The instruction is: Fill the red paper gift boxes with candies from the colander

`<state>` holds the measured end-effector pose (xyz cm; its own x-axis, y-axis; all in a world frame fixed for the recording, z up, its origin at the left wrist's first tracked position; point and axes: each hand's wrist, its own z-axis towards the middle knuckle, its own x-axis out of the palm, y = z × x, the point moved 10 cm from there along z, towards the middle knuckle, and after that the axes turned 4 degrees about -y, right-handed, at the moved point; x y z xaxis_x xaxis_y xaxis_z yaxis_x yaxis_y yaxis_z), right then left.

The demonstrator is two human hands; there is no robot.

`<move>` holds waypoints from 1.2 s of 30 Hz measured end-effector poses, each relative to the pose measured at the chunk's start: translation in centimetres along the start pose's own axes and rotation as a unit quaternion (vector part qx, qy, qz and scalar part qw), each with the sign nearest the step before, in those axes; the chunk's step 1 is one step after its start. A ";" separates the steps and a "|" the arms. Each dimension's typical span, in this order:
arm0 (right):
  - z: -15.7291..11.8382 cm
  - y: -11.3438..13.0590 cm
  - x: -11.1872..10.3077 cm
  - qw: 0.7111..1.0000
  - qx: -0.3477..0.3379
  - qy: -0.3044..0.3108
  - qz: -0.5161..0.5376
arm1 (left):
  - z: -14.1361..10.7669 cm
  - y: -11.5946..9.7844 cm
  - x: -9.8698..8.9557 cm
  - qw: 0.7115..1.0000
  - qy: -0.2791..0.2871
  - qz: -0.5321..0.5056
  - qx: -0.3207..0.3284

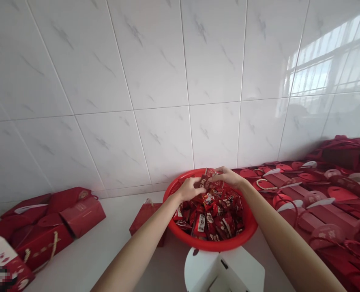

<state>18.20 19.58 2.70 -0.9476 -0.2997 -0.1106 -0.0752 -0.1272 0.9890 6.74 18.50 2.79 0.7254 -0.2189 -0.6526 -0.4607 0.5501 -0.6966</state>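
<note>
A round red plastic basket (208, 244) stands against the wall, heaped with small wrapped candies (210, 211) in red and dark red packets. Over its far part, my left hand (190, 189) has thumb and fingers curved around a dark red candy packet (203, 182). My right hand (228, 177) reaches in from the other side, its bent fingers closed at the red packets beside the left fingertips. Just in front of the basket, an opened box (198, 269) shows its white inner flaps; its lower part is cut off by the view.
Red gift boxes with rope handles (82, 215) cluster at the left on the white tabletop (119, 227). One red box (145, 217) sits left of the basket, partly behind my left arm. Many red boxes (328, 202) crowd the right side. A tiled wall (161, 142) rises behind.
</note>
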 end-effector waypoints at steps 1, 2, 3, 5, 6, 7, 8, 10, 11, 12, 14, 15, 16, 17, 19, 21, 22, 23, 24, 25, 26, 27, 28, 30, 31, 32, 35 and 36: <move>0.1 -0.2 -0.1 1.000 0.002 0.000 0.004 | 0.1 0.0 -0.3 1.000 -0.014 -0.008 0.007; 0.1 -0.3 -0.1 1.000 0.003 0.001 0.008 | 0.1 -0.1 -0.6 0.999 -0.028 -0.014 0.016; 0.2 -0.4 -0.1 1.000 0.003 0.002 0.011 | 0.2 -0.2 -0.8 0.999 -0.040 -0.019 0.028; 0.4 -0.4 -0.4 1.000 0.000 -0.010 0.022 | 0.3 -0.5 -1.3 0.996 -0.064 -0.023 0.057; 0.5 -0.4 -0.8 0.999 -0.003 -0.024 0.028 | 0.3 -0.6 -1.7 0.994 -0.081 -0.022 0.071; 0.6 -0.4 -1.2 0.999 -0.007 -0.040 0.033 | 0.2 -0.7 -2.1 0.991 -0.100 -0.016 0.083; 0.7 -0.4 -1.6 0.998 -0.011 -0.056 0.037 | 0.2 -0.9 -2.5 0.988 -0.119 -0.006 0.094; 0.9 -0.5 -2.5 0.996 -0.020 -0.080 0.040 | 0.0 -1.1 -3.1 0.983 -0.148 0.019 0.111; 1.0 -0.6 -2.7 0.995 -0.024 -0.085 0.037 | -0.1 -1.3 -3.4 0.980 -0.159 0.031 0.119; 1.0 -0.6 -2.9 0.995 -0.027 -0.088 0.033 | -0.2 -1.4 -3.6 0.977 -0.168 0.041 0.128; 1.0 -0.6 -2.9 0.996 -0.033 -0.082 0.020 | -0.4 -1.7 -3.8 0.971 -0.183 0.055 0.143; 1.0 -0.5 -2.8 0.996 -0.035 -0.075 0.012 | -0.5 -1.8 -3.8 0.969 -0.187 0.061 0.149; 0.9 -0.4 -2.5 0.997 -0.037 -0.066 0.004 | -0.5 -1.8 -3.8 0.968 -0.187 0.067 0.154; 0.8 -0.2 -2.2 0.998 -0.039 -0.054 -0.004 | -0.5 -1.9 -3.6 0.967 -0.185 0.071 0.158; 0.5 0.1 -1.5 0.999 -0.041 -0.029 -0.020 | -0.5 -2.0 -3.3 0.967 -0.178 0.073 0.166; 0.3 0.4 -0.7 0.999 -0.040 -0.007 -0.033 | -0.5 -2.1 -3.2 0.967 -0.175 0.070 0.169; 0.3 0.4 -0.5 0.999 -0.038 0.002 -0.038 | -0.5 -2.0 -3.2 0.968 -0.175 0.069 0.167; 0.2 0.4 -0.2 0.998 -0.035 0.010 -0.042 | -0.6 -2.0 -3.3 0.968 -0.177 0.068 0.162; 0.2 0.3 -0.1 0.998 -0.031 0.016 -0.044 | -0.6 -1.9 -3.3 0.969 -0.179 0.066 0.156; 0.1 0.2 0.1 0.998 -0.027 0.021 -0.046 | -0.6 -1.9 -3.4 0.970 -0.181 0.063 0.150; 0.1 0.1 0.1 0.998 -0.023 0.025 -0.046 | -0.7 -1.9 -3.5 0.970 -0.184 0.058 0.148; 0.1 0.0 0.2 0.998 -0.020 0.027 -0.045 | -0.7 -1.9 -3.5 0.970 -0.186 0.052 0.148; 0.1 0.0 0.1 0.999 -0.019 0.026 -0.041 | -0.8 -2.0 -3.5 0.970 -0.185 0.044 0.148; 0.1 0.0 0.0 0.999 -0.022 0.017 -0.029 | -0.7 -1.8 -3.4 0.973 -0.180 0.022 0.144; 0.2 0.1 -0.2 0.999 -0.027 0.011 -0.022 | -0.7 -1.6 -3.3 0.975 -0.178 0.011 0.136; 0.2 0.1 -0.3 0.999 -0.031 0.003 -0.016 | -0.6 -1.3 -3.3 0.977 -0.174 0.002 0.124; 0.2 0.2 -0.7 0.999 -0.032 -0.023 -0.006 | -0.4 -0.4 -2.9 0.985 -0.150 -0.006 0.079; 0.2 0.3 -0.9 0.999 -0.030 -0.031 0.002 | -0.3 -0.2 -2.8 0.988 -0.141 -0.004 0.067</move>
<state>18.93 19.99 3.09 -0.9654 -0.2416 -0.0977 -0.0535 -0.1834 0.9816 4.67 18.74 4.66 0.8509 -0.0011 -0.5254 -0.3962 0.6553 -0.6431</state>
